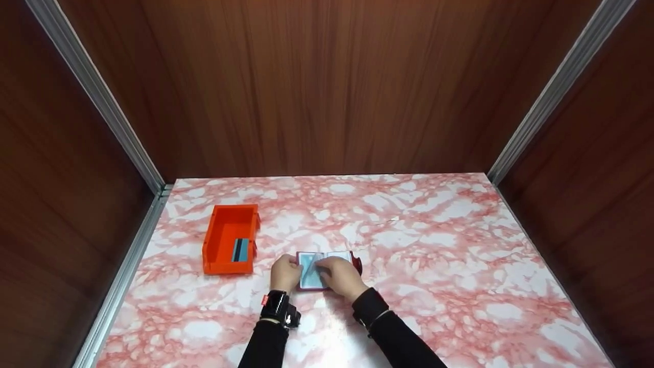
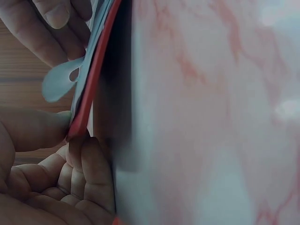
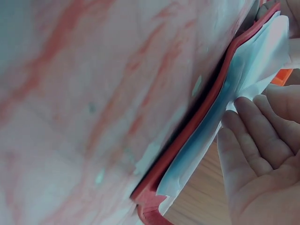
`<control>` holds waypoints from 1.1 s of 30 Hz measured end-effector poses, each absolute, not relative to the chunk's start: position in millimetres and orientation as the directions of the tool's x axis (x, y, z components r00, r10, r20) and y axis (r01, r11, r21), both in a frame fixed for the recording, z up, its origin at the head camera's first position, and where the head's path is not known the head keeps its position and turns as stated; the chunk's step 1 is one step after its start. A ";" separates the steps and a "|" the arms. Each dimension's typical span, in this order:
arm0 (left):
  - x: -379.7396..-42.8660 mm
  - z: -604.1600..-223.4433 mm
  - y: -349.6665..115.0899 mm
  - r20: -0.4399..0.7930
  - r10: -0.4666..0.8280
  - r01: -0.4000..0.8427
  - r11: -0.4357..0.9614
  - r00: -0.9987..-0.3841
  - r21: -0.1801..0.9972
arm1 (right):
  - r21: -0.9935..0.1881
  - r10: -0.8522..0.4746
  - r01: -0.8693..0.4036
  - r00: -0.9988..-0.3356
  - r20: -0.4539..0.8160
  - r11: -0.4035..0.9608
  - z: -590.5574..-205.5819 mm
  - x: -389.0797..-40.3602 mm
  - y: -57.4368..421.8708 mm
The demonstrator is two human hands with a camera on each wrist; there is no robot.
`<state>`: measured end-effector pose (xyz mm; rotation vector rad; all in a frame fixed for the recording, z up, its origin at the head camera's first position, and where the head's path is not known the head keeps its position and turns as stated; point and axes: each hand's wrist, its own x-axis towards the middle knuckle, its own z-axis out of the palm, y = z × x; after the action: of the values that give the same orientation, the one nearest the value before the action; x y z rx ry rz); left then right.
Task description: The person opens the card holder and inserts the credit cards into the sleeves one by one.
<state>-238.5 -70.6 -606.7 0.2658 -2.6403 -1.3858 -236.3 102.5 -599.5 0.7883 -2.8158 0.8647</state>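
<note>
An open card holder (image 1: 311, 287) with a red cover and clear plastic sleeves (image 3: 255, 56) lies in front of me in the head view. My left hand (image 1: 286, 273) pinches its left edge, thumb on the sleeve side and fingers behind the red cover (image 2: 93, 70). My right hand (image 1: 341, 276) is over the middle, holding a partly raised clear sleeve between thumb and fingers. In the left wrist view a rounded translucent tab (image 2: 58, 84) with a hole sticks out from the sleeves. A red strap (image 3: 152, 211) hangs at the holder's right end.
Left of the hands stands an orange bin (image 1: 215, 240) with a blue-grey card with a dark stripe (image 1: 240, 250) inside. The table (image 1: 434, 245) has a red-and-white marbled top. Brown wood-grain panels (image 1: 306, 92) with metal corner rails enclose it at the back and sides.
</note>
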 end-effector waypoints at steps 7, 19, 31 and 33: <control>-237.9 -607.8 -70.6 0.067 -0.222 -0.071 0.563 -0.973 0.823 | -0.492 -0.462 -0.520 -0.852 0.245 0.698 -598.8 -235.4 98.0; -237.0 -607.5 -72.9 0.072 -0.215 -0.072 0.595 -0.974 0.801 | -0.484 -0.469 -0.532 -0.845 0.257 0.694 -601.5 -236.3 97.9; -225.7 -594.8 -74.4 0.191 -0.079 0.085 0.689 -0.978 0.720 | -0.469 -0.480 -0.550 -0.834 0.271 0.691 -601.7 -236.2 98.9; -223.8 -595.6 -74.6 0.200 -0.058 0.102 0.703 -0.978 0.704 | -0.467 -0.482 -0.554 -0.832 0.276 0.689 -602.1 -235.7 98.6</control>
<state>-223.8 -74.6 -595.6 -0.0351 -2.7041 -1.1363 -235.7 98.6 -602.1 0.8519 -2.7655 0.8290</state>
